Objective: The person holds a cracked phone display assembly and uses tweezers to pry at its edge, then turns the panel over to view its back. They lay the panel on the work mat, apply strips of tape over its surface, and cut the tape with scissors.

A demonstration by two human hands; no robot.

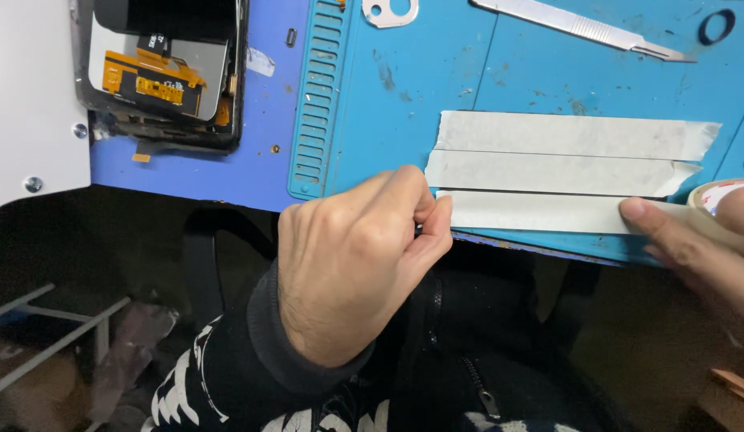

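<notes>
Three strips of pale masking tape (pixel 564 172) lie side by side on the blue work mat (pixel 412 88). My left hand (pixel 360 260) is closed at the left end of the nearest strip (pixel 532 212), thumb pressed against the tape's edge, with a small dark object barely showing between the fingers. My right hand (pixel 696 244) presses a finger on the right end of that strip and holds the tape roll (pixel 720 196) at the frame's right edge.
A dismantled phone screen with orange flex cables (pixel 160 76) lies at the upper left beside a white panel (pixel 28 96). A metal scalpel-like tool (pixel 584 26), a metal bracket (pixel 389 11) and a black ring (pixel 716 26) rest at the mat's far side.
</notes>
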